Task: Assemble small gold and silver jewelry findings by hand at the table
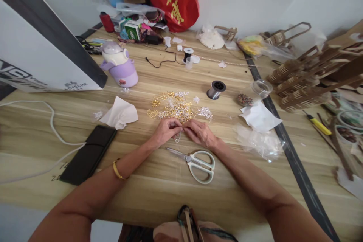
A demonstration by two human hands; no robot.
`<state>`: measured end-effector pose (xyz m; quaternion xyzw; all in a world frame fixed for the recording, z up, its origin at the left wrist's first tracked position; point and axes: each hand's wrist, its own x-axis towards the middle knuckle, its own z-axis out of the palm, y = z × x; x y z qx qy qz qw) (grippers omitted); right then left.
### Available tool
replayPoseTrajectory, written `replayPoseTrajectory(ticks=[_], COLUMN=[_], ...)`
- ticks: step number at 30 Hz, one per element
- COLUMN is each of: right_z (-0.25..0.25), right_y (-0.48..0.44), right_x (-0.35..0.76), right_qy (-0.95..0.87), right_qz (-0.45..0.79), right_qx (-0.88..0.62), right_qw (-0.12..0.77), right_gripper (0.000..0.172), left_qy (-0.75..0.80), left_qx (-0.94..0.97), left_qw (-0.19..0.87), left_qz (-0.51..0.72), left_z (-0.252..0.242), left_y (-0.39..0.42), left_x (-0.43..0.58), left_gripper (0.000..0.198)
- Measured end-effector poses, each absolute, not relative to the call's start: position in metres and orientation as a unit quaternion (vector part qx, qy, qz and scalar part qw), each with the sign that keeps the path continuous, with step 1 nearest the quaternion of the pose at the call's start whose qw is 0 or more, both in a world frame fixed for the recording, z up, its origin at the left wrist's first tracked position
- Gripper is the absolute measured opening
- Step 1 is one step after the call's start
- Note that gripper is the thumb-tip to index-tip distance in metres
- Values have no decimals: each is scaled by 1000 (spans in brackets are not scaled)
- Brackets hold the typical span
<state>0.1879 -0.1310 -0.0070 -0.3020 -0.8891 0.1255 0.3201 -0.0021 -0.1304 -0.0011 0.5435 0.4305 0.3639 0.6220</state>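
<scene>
My left hand and my right hand meet at the fingertips over the middle of the table, both pinched. A short silver chain with a small ring at its end hangs from my left fingertips. What my right fingers pinch is too small to make out. Just beyond both hands lies a pile of gold and silver jewelry findings. Scissors with pale handles rest below my hands, blades slightly apart and pointing left.
A spool of grey thread stands behind the pile. To the left are a purple bottle, a white cloth and a black phone-like case. At right sit a jar, a plastic bag and a yellow cutter.
</scene>
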Motion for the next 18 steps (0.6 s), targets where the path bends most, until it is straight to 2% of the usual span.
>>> replayPoseTrajectory(ticks=[18], right_z=[-9], right_y=[-130], right_x=[189], right_qy=[-898], right_qz=[101], right_qx=[-295], right_qw=[311], right_gripper=[12], left_qy=[429], left_qx=[546], left_qw=[632], left_qz=[344], left_z=[2], left_y=[-131], left_x=[-2], left_gripper=[22])
